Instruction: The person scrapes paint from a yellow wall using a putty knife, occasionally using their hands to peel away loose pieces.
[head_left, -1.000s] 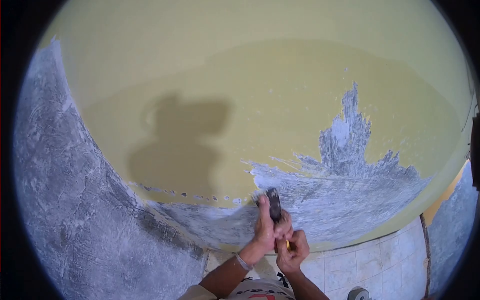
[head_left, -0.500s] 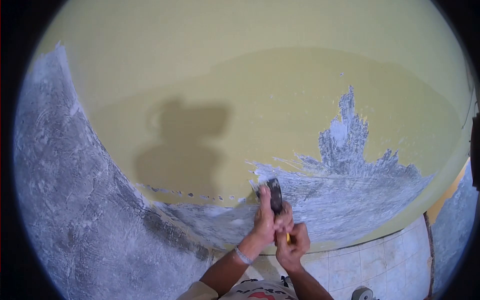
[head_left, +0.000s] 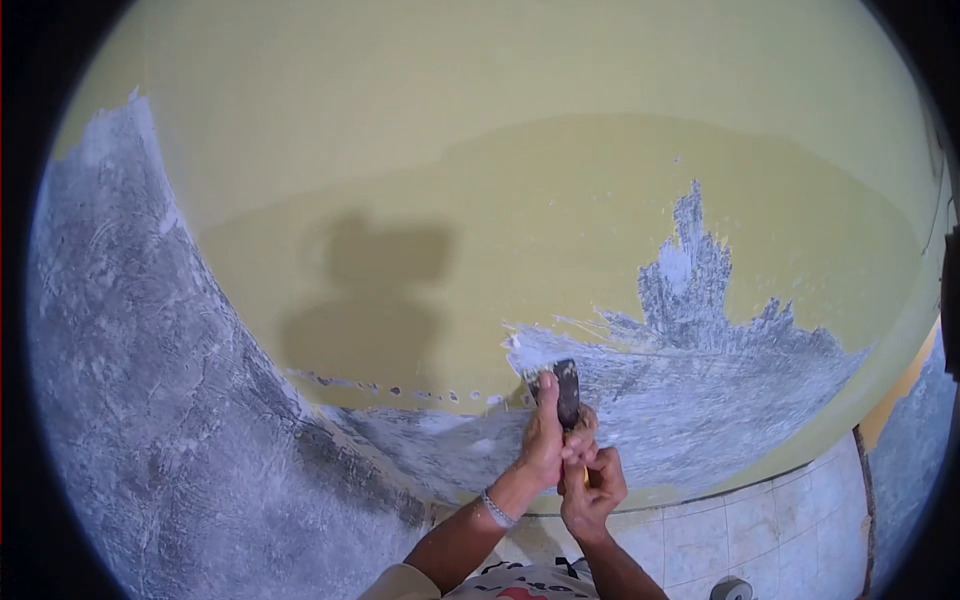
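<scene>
A scraper with a wide, dark, paint-smeared blade [head_left: 567, 392] is held up against the wall, its blade pointing upward at the left end of a bared grey strip. My left hand [head_left: 545, 442], with a bracelet at the wrist, grips the scraper from the left, thumb stretched along the blade. Just below, my right hand [head_left: 592, 492] is closed round the handle, where a bit of yellow shows between the fingers. Yellow-green paint [head_left: 560, 260] covers the wall above the blade. The blade's contact with the wall is hard to make out.
Bare grey plaster [head_left: 150, 340] covers the adjoining wall on the left. A jagged stripped patch [head_left: 690, 280] rises at the right. Several small chips mark the paint left of my hands. Pale floor tiles [head_left: 750, 525] and a round grey object [head_left: 731, 589] lie below.
Both hands and the scraper have shifted slightly right and down, and the view has tilted a little. The grip looks the same.
</scene>
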